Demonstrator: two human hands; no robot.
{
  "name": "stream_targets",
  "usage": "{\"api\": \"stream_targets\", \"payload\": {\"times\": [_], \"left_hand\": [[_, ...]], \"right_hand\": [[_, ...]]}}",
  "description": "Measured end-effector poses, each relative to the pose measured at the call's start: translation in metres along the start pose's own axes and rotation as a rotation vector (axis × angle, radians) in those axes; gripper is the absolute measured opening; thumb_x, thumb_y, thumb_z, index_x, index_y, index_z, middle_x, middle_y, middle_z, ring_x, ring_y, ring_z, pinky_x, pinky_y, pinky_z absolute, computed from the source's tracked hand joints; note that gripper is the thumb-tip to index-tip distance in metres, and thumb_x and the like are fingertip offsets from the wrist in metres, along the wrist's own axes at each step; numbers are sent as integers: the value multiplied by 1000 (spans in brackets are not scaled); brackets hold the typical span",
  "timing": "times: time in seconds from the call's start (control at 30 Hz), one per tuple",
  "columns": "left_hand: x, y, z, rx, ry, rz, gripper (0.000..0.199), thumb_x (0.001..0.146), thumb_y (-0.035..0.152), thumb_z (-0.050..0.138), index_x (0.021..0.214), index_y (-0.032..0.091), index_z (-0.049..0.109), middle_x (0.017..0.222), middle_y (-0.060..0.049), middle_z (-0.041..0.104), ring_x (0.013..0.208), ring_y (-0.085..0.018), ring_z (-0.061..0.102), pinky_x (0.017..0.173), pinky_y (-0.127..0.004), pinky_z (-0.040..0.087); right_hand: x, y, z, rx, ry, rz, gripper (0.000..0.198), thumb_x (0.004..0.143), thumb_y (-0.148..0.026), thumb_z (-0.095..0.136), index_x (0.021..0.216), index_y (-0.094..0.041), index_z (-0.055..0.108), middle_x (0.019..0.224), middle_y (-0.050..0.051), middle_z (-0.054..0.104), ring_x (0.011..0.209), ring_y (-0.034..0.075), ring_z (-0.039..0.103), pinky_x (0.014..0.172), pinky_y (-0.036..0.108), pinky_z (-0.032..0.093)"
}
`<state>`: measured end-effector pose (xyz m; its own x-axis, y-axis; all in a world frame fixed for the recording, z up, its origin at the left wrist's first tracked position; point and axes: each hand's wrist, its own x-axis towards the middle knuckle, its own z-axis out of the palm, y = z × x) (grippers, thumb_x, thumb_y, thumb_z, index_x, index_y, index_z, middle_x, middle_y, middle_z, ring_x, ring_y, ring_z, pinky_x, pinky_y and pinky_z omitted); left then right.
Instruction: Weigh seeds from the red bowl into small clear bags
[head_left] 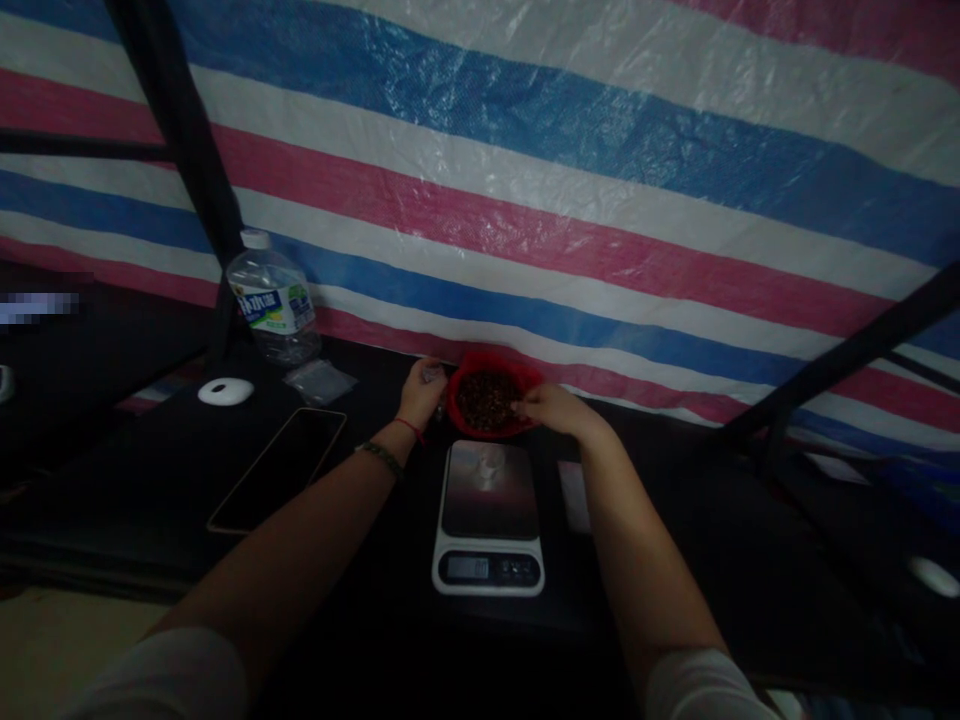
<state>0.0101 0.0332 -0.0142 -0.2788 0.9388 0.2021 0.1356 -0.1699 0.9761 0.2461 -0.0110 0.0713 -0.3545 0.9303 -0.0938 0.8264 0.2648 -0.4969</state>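
A red plastic bag (469,364), rolled open, stands against the striped sheet, full of small dark brown bean-like pieces (487,400). At its left side, my left hand (420,392) is closed on a small clear plastic item (431,374), whose kind I cannot make out. My right hand (559,410) reaches over the bag's right rim with its fingers pinched at the brown pieces; what they hold is too small to tell. In front of the bag lies a white kitchen scale (489,520) with a metal plate and a lit display.
A large clear bottle (274,300) stands at the left, with a small clear plastic bag (321,382) beside it. A phone (277,470) and a white rounded device (226,391) lie nearer. A pale packet (574,495) sits right of the scale. Dark metal posts (176,120) flank the table.
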Motion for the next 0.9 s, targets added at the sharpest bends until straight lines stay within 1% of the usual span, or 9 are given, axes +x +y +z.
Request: {"api": "stream_targets", "payload": {"times": [0.07,0.1,0.17,0.27,0.33,0.43,0.57,0.73,0.9], "left_hand": [[0,1,-2,-8,2,-8,37,71,24,58,107,19,56,93,-4,66,81,-15,63,74,-27,50],[0,2,-3,1,2,-8,38,70,24,60,107,19,56,95,-4,66,84,-16,63,77,-27,50],[-1,5,-5,47,-2,7,41,68,25,64,107,19,56,98,-5,66,89,-17,62,82,-28,48],[-4,8,-8,130,-28,76,46,69,31,67,112,19,55,104,-5,65,95,-18,61,87,-30,47],[-6,10,-9,185,-65,157,48,70,36,66,114,20,54,110,-6,63,100,-19,60,91,-31,45],[-8,12,-10,250,-150,254,51,71,39,66,116,20,53,112,-6,62,102,-20,59,91,-31,45],[-7,11,-10,307,-212,259,48,71,31,64,116,20,53,108,-6,64,96,-20,61,88,-31,47],[-4,8,-10,353,-131,166,44,69,24,62,113,21,56,104,-6,66,94,-21,62,86,-30,47],[-4,8,-11,312,-47,169,42,69,22,60,110,20,58,100,-5,67,89,-19,63,84,-29,48]], "right_hand": [[11,-10,12,-20,99,-152,20,84,-30,57,89,-16,70,85,5,70,77,16,63,71,26,47],[19,-13,19,-59,141,-197,20,81,-24,60,97,-17,69,98,6,69,90,18,62,82,28,46],[34,-18,31,-149,168,-248,32,78,-19,63,110,-18,66,117,9,62,109,21,55,96,33,40],[54,-20,44,-248,102,-272,51,75,-26,68,125,-19,57,132,12,52,122,26,46,103,40,34],[63,-22,48,-289,40,-253,59,72,-28,70,128,-20,55,134,13,49,123,28,44,104,42,34],[67,-23,51,-319,-6,-230,54,72,-27,70,124,-21,58,130,13,52,119,29,48,101,42,37],[64,-20,50,-317,16,-255,46,73,-19,67,119,-18,62,126,12,55,114,25,52,97,35,40],[63,-16,43,-334,56,-252,35,74,-12,66,109,-17,68,114,10,65,108,23,58,95,31,42],[64,-11,37,-324,142,-212,28,77,-14,64,104,-18,70,109,8,68,104,23,61,94,32,43]]}}
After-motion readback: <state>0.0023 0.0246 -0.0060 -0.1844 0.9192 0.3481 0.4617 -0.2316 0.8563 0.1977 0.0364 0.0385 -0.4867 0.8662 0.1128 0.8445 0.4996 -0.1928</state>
